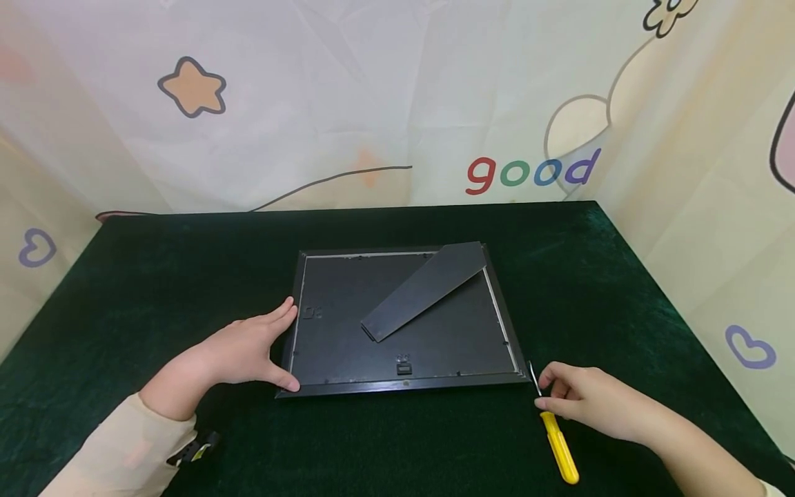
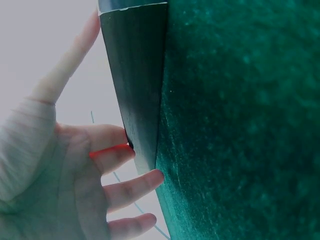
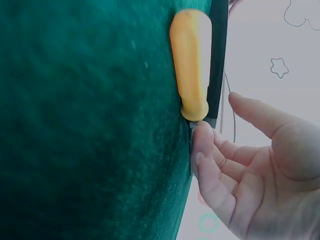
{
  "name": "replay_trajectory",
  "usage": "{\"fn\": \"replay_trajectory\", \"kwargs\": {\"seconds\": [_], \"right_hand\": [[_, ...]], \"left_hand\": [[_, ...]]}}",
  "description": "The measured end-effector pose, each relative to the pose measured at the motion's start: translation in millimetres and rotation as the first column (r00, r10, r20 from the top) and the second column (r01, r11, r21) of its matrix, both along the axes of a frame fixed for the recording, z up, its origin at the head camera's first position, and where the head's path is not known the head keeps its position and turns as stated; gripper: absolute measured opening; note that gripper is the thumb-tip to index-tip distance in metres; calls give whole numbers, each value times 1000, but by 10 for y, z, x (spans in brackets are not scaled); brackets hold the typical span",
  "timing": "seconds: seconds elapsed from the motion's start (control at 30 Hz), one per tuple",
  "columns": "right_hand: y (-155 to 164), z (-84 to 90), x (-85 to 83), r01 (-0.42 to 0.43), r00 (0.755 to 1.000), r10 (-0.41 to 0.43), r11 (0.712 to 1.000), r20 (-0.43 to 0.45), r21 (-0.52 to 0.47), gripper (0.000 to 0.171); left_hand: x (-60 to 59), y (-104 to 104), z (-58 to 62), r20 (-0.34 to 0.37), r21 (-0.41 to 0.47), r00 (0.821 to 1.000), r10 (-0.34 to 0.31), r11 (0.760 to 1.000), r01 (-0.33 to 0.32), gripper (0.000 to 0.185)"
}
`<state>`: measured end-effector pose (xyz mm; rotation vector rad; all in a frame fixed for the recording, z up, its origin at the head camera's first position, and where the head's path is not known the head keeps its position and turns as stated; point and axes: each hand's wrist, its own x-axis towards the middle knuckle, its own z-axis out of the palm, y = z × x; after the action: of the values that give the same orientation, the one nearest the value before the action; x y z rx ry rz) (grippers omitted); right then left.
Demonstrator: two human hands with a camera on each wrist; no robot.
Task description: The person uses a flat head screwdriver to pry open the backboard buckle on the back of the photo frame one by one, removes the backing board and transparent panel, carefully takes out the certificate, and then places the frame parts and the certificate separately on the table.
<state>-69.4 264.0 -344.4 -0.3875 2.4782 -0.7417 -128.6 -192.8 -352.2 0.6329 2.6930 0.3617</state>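
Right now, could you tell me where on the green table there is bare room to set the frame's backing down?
Bare cloth lies left of the picture frame, another patch to its right, and a strip behind it. The near edge is crowded: the left hand touches the frame's corner, and the right hand is at the yellow screwdriver.

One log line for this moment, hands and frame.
left hand: braces picture frame edge | right hand: fingertips on screwdriver shaft | frame: face-down on table

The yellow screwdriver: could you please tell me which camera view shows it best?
The head view: the whole screwdriver lies on the table by the right hand. The right wrist view shows mostly its handle; the left wrist view shows none of it.
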Motion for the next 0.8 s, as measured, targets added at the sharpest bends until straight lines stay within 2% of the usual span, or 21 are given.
{"fn": "replay_trajectory", "kwargs": {"seconds": [0.17,0.37,0.63,0.8], "right_hand": [[2,-11,86,18,1000,-17,999,-13,29,35],[-20,-48,150,46,999,-46,998,-2,46,45],[-70,-87,171,68,998,-69,994,12,82,56],[-82,-94,171,75,997,-77,993,18,94,53]], "left_hand": [[3,8,4,4,2,1000,6,1000,-6,115],[7,7,4,11,4,1000,14,1000,-14,115],[7,2,-5,11,5,1000,16,1000,-16,115],[5,-1,-11,17,7,1000,14,1000,-14,115]]}}
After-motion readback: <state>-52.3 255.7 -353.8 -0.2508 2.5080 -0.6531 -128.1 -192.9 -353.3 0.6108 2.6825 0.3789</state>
